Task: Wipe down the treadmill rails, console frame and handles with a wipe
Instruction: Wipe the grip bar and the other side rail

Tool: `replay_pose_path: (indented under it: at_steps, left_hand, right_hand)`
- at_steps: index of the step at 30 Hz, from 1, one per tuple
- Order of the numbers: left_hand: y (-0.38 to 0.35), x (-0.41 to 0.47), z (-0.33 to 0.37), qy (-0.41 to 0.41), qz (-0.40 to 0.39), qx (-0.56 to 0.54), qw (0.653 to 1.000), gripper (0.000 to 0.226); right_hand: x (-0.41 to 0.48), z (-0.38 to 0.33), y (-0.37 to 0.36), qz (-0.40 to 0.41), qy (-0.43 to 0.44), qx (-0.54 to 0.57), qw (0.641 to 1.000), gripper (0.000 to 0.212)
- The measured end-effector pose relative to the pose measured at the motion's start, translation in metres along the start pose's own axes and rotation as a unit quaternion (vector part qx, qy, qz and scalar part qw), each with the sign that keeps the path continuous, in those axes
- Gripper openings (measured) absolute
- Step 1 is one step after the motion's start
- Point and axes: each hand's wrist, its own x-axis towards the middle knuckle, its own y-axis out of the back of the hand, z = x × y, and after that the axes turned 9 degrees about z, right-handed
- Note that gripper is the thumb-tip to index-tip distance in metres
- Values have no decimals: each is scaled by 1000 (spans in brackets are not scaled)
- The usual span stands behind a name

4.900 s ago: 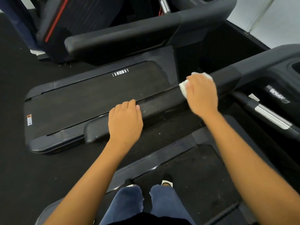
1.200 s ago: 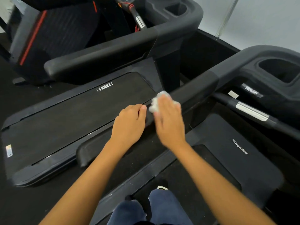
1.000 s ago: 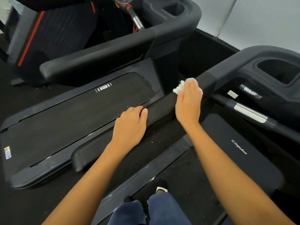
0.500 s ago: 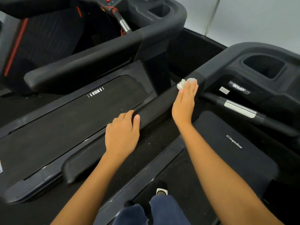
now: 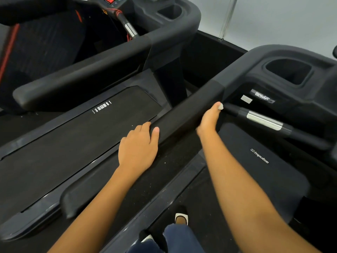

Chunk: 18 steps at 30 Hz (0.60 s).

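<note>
Two black treadmills stand side by side: the near treadmill (image 5: 264,172) and the far treadmill (image 5: 73,143). Between them they show two padded black side rails, the near rail (image 5: 182,114) and the far rail (image 5: 82,77), two cup-holder recesses (image 5: 288,70) (image 5: 169,12) and two chrome-banded grip bars (image 5: 262,120) (image 5: 129,29). There are two bare hands, the left hand (image 5: 138,148) and the right hand (image 5: 208,119), and one small white wipe (image 5: 220,106).

Left hand (image 5: 138,148) lies on the handrail (image 5: 182,114), right hand (image 5: 209,119) and wipe (image 5: 220,106) beyond it.
</note>
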Motion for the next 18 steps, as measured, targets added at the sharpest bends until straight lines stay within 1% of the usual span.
replay_pose_path:
  at_steps: [1,3,5,7,8,9,10,12,15,16,18]
  left_hand:
    - [0,0,0,-2,1,4,1000,47]
    - [-1,1,2,-1,1,13,1000,47]
    - [-1,1,3,3,4,19,1000,47]
    - [-1,0,3,9,6,18,1000,46]
    - [-2,0,4,11,7,17,1000,45]
    - [-2,0,3,11,8,17,1000,45]
    - [-2,1,4,10,9,17,1000,45]
    - [-2,1,4,7,10,20,1000,44]
    - [-3,1,4,6,14,24,1000,45]
    - [-3,1,4,6,15,25,1000,45]
    - [-3,0,4,5,16,27,1000,46]
  right_hand:
    - [4,-2,0,5,-15,4,1000,63]
    - [-23,5,-2,15,-8,14,1000,66]
    - [-80,34,6,-20,-24,-12,999,72]
    - [-137,54,21,-62,-50,-38,996,64]
    - [-147,58,26,-78,-52,-51,994,61]
    - [-141,58,26,-81,-52,-45,994,60]
    - [-117,57,20,-65,-49,-32,996,60]
    - [-56,31,8,7,-25,-43,999,60]
    - [12,5,0,39,-37,-25,998,62]
    - [12,3,0,50,-35,-25,998,62]
    - [-20,9,0,71,-30,-43,996,59]
